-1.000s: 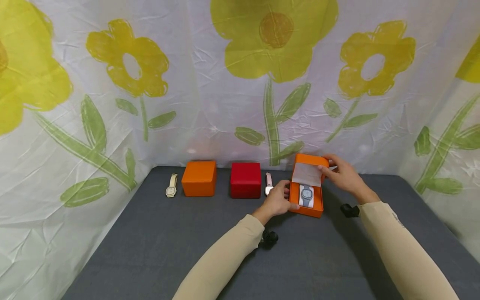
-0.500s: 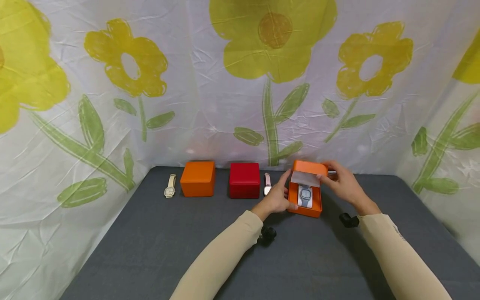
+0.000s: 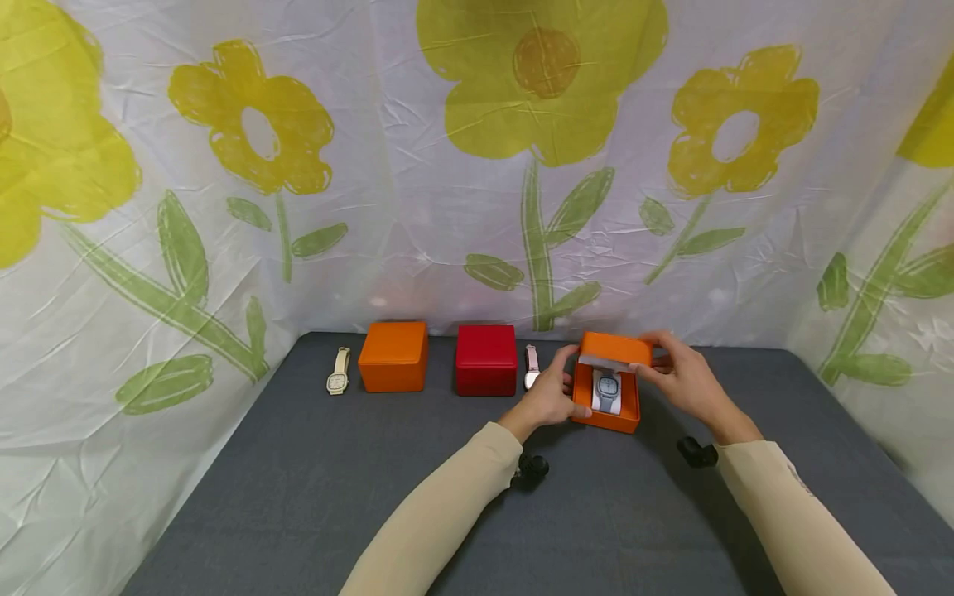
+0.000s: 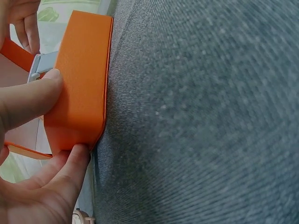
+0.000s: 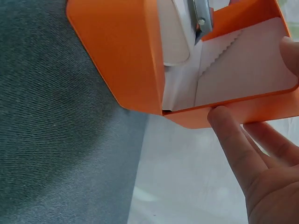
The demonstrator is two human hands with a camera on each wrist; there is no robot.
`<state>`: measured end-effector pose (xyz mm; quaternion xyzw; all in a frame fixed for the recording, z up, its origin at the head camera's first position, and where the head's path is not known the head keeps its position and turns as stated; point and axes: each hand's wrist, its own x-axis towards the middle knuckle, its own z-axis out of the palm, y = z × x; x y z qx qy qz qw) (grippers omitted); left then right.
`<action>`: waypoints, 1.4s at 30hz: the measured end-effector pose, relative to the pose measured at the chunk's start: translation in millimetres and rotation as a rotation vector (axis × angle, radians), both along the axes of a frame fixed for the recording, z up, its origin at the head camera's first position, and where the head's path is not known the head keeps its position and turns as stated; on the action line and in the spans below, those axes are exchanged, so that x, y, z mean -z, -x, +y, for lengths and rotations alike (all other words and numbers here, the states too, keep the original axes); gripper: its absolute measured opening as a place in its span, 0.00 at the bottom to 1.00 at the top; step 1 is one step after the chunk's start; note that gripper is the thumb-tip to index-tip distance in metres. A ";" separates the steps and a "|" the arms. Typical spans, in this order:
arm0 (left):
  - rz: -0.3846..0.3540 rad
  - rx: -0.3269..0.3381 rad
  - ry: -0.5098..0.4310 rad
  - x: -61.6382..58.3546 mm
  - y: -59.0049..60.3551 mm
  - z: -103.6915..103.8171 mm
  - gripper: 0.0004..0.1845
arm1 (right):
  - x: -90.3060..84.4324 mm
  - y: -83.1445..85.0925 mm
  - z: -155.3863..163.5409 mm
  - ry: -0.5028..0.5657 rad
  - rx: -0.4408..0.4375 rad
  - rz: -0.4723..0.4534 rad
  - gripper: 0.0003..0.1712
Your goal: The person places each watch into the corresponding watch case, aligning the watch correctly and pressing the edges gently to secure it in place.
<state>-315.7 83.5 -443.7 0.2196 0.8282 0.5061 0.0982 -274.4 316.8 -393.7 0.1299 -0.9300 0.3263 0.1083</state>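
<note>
Watch box (image 3: 605,404): watch (image 3: 609,389) seated inside; lid (image 3: 615,350) half lowered, pinched by right hand (image 3: 680,379); base gripped by left hand (image 3: 551,396); unclosed.

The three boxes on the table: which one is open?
The orange box on the right, held by both hands, has its lid raised with a watch inside; the other orange box and red box are closed.

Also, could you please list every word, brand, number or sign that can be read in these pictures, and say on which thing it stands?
No text can be read in any view.
Orange box held by both hands: plain, no print visible.
Grey watch inside it: dial too small to read.
Closed orange box and red box: no visible marking.
Cream watch and pink watch: dials too small to read.
</note>
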 end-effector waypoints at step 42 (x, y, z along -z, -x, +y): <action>0.000 -0.032 -0.013 4.3 -4.8 -1.6 0.32 | 41.1 -30.5 -22.2 -0.238 -0.057 0.210 0.24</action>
